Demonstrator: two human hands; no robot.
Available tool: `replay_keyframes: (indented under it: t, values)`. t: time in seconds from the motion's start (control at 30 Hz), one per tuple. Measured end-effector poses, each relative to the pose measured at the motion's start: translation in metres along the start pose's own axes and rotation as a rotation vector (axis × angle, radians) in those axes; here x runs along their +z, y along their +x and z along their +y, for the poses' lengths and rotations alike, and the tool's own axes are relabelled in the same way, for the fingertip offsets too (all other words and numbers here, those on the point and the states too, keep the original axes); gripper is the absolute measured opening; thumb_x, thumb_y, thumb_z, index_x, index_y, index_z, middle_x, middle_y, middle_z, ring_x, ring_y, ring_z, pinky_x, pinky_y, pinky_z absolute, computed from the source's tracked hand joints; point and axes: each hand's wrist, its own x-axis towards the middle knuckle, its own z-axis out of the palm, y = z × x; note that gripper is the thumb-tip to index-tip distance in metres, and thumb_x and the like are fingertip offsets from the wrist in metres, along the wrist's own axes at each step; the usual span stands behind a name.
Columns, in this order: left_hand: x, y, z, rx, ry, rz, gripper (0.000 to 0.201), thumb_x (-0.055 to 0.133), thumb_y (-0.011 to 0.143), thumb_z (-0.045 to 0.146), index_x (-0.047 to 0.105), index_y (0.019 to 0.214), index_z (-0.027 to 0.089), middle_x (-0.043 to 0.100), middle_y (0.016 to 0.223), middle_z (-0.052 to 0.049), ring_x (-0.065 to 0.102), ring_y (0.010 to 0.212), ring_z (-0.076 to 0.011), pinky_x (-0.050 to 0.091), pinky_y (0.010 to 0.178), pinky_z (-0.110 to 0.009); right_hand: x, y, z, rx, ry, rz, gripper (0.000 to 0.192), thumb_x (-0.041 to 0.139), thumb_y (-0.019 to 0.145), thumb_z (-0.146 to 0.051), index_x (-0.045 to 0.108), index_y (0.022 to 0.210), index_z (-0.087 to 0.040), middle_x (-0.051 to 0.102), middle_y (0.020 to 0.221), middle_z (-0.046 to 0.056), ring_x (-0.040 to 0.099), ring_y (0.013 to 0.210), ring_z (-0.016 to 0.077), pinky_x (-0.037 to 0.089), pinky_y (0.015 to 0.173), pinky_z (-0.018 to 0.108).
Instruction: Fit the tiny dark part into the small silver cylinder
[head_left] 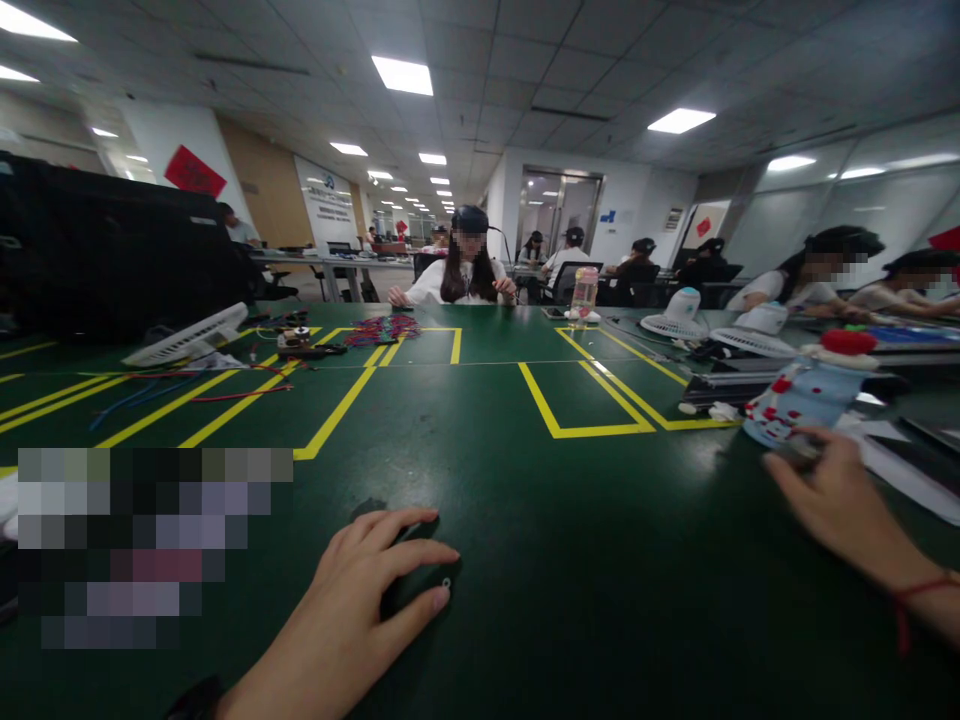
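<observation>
Left hand (pixel 367 590) flat on green table (pixel 570 560); right hand (pixel 832 500) touching leftward-tilted blue pouch (pixel 795 400).

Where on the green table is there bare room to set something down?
The widest bare stretch of the green table lies between the left hand and right hand. The yellow-taped rectangle is also bare. It is crowded around the wire bundle and white fan far left, and around the blue pouch at right.
</observation>
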Motion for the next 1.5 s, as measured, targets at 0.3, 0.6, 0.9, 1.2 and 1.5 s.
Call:
replay_keyframes:
  t: [0.3,0.6,0.9,1.2,1.5]
  values:
    - [-0.001,0.002,0.000,-0.010,0.002,-0.019,0.021,0.059,0.086,0.035,0.067,0.102,0.044,0.057,0.130,0.004,0.048,0.118,-0.0297,0.037,0.097,-0.055,0.062,-0.071,-0.121,-0.388,0.356,-0.703,0.045,0.041,0.091,-0.039,0.026,0.129,-0.021,0.050,0.118,0.011,0.056,0.101,0.0158,0.048,0.091,0.035]
    - [0.003,0.004,-0.005,-0.009,-0.019,0.009,0.015,0.058,0.086,0.033,0.069,0.095,0.037,0.059,0.125,0.001,0.051,0.114,-0.0281,0.042,0.093,-0.049,0.058,-0.075,-0.120,-0.402,0.342,-0.716,0.045,0.049,0.086,-0.039,0.033,0.125,-0.023,0.051,0.117,0.008,0.056,0.101,0.0166,0.049,0.088,0.036]
    - [0.002,0.005,-0.001,-0.013,-0.033,0.020,0.014,0.057,0.086,0.028,0.067,0.093,0.034,0.060,0.121,0.000,0.052,0.112,-0.0265,0.042,0.092,-0.047,0.055,-0.066,-0.112,-0.387,0.365,-0.671,0.042,0.052,0.083,-0.039,0.039,0.121,-0.023,0.054,0.113,0.006,0.057,0.097,0.0158,0.049,0.085,0.033]
    - [0.005,0.001,-0.008,-0.012,-0.056,0.035,0.016,0.056,0.085,0.026,0.064,0.097,0.033,0.058,0.122,0.000,0.051,0.114,-0.0251,0.040,0.095,-0.045,0.052,-0.021,-0.051,-0.075,0.062,-0.404,0.042,0.058,0.069,-0.041,0.048,0.104,-0.020,0.060,0.097,0.006,0.060,0.079,0.0181,0.049,0.070,0.031]
    - [0.000,0.005,0.000,0.006,-0.043,0.060,0.015,0.058,0.084,0.025,0.067,0.093,0.031,0.063,0.117,-0.001,0.055,0.107,-0.0265,0.044,0.090,-0.045,0.040,-0.007,-0.025,-0.010,-0.175,-0.196,0.068,0.060,0.065,-0.057,0.049,0.118,-0.015,0.052,0.117,0.021,0.049,0.105,0.0408,0.039,0.083,0.057]
